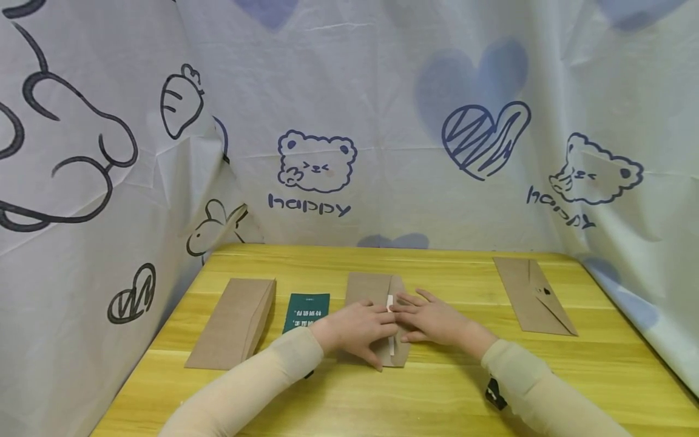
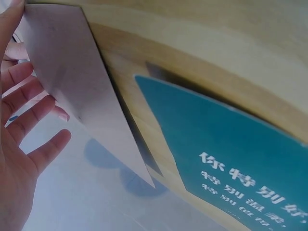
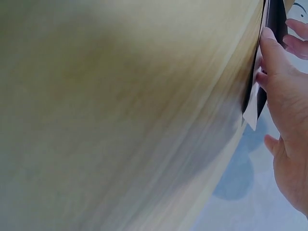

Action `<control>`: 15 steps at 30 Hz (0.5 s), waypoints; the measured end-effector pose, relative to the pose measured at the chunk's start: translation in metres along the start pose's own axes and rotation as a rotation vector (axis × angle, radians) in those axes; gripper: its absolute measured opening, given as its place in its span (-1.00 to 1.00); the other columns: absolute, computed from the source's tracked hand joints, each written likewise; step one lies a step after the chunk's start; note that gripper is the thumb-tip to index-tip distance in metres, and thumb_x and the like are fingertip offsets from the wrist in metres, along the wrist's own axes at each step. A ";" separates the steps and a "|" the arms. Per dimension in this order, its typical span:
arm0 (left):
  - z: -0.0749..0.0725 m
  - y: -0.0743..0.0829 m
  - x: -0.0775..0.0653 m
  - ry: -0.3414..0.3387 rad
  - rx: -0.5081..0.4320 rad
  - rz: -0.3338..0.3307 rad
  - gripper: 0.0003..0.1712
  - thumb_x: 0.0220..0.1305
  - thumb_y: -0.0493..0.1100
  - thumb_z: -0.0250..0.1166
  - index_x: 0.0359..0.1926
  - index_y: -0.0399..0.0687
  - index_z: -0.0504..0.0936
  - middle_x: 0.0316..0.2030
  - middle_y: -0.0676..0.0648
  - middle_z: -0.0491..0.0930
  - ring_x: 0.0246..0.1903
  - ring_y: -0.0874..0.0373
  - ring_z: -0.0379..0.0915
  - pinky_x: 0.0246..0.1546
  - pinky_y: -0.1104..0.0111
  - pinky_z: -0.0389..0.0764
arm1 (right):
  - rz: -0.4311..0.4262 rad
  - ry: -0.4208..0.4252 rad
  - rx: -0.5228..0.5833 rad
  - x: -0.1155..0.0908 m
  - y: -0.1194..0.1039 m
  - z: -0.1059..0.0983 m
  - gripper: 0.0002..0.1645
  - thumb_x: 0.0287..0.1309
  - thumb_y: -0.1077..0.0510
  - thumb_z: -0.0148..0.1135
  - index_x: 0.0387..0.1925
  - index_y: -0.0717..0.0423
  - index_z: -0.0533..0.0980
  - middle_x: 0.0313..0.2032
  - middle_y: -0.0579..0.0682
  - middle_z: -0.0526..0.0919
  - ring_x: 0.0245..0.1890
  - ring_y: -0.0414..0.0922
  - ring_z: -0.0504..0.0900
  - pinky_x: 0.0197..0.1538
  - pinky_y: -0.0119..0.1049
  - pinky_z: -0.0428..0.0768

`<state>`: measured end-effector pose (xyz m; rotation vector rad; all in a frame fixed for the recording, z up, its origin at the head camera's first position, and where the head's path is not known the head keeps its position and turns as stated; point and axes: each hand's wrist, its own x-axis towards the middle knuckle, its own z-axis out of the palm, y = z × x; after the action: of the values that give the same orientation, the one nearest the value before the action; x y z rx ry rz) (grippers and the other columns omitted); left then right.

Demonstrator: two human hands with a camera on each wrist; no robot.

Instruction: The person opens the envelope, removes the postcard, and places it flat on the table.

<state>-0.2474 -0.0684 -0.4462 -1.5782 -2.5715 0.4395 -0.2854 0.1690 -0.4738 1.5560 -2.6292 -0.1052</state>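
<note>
In the head view a brown paper envelope (image 1: 368, 285) lies at mid-table, its flap (image 1: 401, 358) on the right side. A narrow white strip (image 1: 391, 347) runs along the flap's fold. My left hand (image 1: 363, 331) rests across the envelope with extended fingers. From the right, my right hand (image 1: 437, 318) touches the flap area, its fingers fairly straight and meeting the left fingertips. The left wrist view shows the envelope (image 2: 72, 62) beside the left hand (image 2: 21, 115). In the right wrist view the right hand (image 3: 288, 96) is at the flap edge, partly covering it.
A green card (image 1: 306, 309) with white lettering lies left of the envelope, partly behind the left sleeve. Farther left is another brown envelope (image 1: 229, 321). A third envelope (image 1: 526, 297), with a small dark mark, lies at the back right. Printed white cloth (image 1: 393, 182) surrounds the wooden table.
</note>
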 end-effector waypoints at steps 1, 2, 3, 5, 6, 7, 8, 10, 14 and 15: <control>0.001 0.000 0.000 0.001 0.000 0.000 -0.14 0.01 0.64 0.08 0.17 0.24 0.42 0.29 0.09 0.42 0.30 0.19 0.31 0.23 0.14 0.46 | 0.000 0.000 0.000 0.000 0.000 0.000 -0.25 0.34 -0.29 0.00 0.37 0.06 0.33 0.39 0.04 0.36 0.45 0.09 0.23 0.42 0.23 0.15; 0.001 0.000 0.000 0.002 0.001 0.001 -0.14 0.01 0.64 0.08 0.17 0.24 0.42 0.28 0.09 0.42 0.30 0.19 0.32 0.23 0.15 0.47 | 0.000 -0.001 0.005 0.000 0.000 0.000 -0.24 0.34 -0.28 0.00 0.38 0.07 0.32 0.39 0.04 0.35 0.45 0.09 0.23 0.42 0.23 0.15; 0.002 0.000 0.000 0.002 0.001 0.002 -0.14 0.01 0.64 0.08 0.17 0.24 0.42 0.28 0.10 0.43 0.29 0.20 0.32 0.22 0.16 0.47 | -0.002 -0.001 0.006 0.000 0.000 0.000 -0.24 0.34 -0.27 0.01 0.39 0.08 0.31 0.40 0.04 0.34 0.45 0.09 0.22 0.42 0.23 0.15; 0.003 0.000 0.001 0.003 0.002 0.002 -0.14 0.01 0.64 0.07 0.16 0.24 0.42 0.29 0.10 0.41 0.30 0.20 0.32 0.22 0.15 0.47 | -0.008 0.000 0.012 0.000 0.000 0.000 -0.25 0.35 -0.26 0.00 0.40 0.08 0.29 0.41 0.05 0.32 0.45 0.10 0.22 0.42 0.24 0.14; 0.003 -0.001 0.000 0.002 0.001 0.001 -0.14 0.02 0.64 0.07 0.16 0.24 0.42 0.30 0.10 0.41 0.31 0.19 0.31 0.23 0.15 0.47 | -0.012 0.000 0.015 0.000 0.000 0.000 -0.25 0.35 -0.25 0.00 0.40 0.08 0.28 0.42 0.05 0.31 0.45 0.10 0.22 0.41 0.24 0.14; 0.003 0.000 0.000 -0.001 -0.005 0.000 -0.15 0.02 0.64 0.07 0.16 0.24 0.42 0.31 0.10 0.39 0.32 0.19 0.30 0.23 0.14 0.46 | -0.016 0.002 0.020 0.000 0.000 -0.001 -0.25 0.36 -0.25 0.01 0.40 0.07 0.28 0.42 0.05 0.30 0.45 0.10 0.22 0.41 0.25 0.14; 0.003 0.000 0.000 -0.002 -0.007 -0.001 -0.15 0.02 0.63 0.07 0.16 0.23 0.42 0.33 0.09 0.38 0.33 0.18 0.30 0.24 0.12 0.46 | -0.017 0.000 0.025 0.000 0.000 0.000 -0.26 0.36 -0.24 0.01 0.41 0.06 0.28 0.42 0.05 0.29 0.45 0.10 0.22 0.41 0.25 0.13; 0.003 0.000 0.000 -0.003 -0.012 -0.002 -0.14 0.03 0.63 0.07 0.18 0.23 0.42 0.36 0.09 0.35 0.34 0.17 0.28 0.25 0.10 0.45 | -0.016 -0.008 0.031 0.000 -0.001 -0.001 -0.26 0.37 -0.23 0.00 0.41 0.06 0.27 0.43 0.05 0.29 0.45 0.11 0.21 0.41 0.26 0.12; 0.003 0.000 -0.001 -0.003 -0.018 0.002 -0.13 0.03 0.63 0.07 0.19 0.22 0.41 0.35 0.08 0.35 0.34 0.17 0.29 0.25 0.11 0.46 | 0.012 -0.040 0.036 -0.001 -0.002 -0.001 -0.25 0.38 -0.25 -0.04 0.42 0.07 0.25 0.44 0.05 0.27 0.48 0.09 0.17 0.44 0.24 0.08; 0.003 0.000 -0.001 -0.001 -0.018 0.004 -0.14 0.03 0.63 0.07 0.18 0.22 0.41 0.34 0.09 0.37 0.32 0.18 0.30 0.24 0.12 0.46 | 0.021 -0.047 0.032 -0.001 -0.003 -0.001 -0.25 0.38 -0.26 -0.05 0.42 0.07 0.25 0.44 0.05 0.27 0.48 0.08 0.16 0.44 0.24 0.08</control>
<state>-0.2477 -0.0694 -0.4488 -1.5887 -2.5805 0.4188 -0.2823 0.1690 -0.4727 1.5548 -2.6954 -0.1001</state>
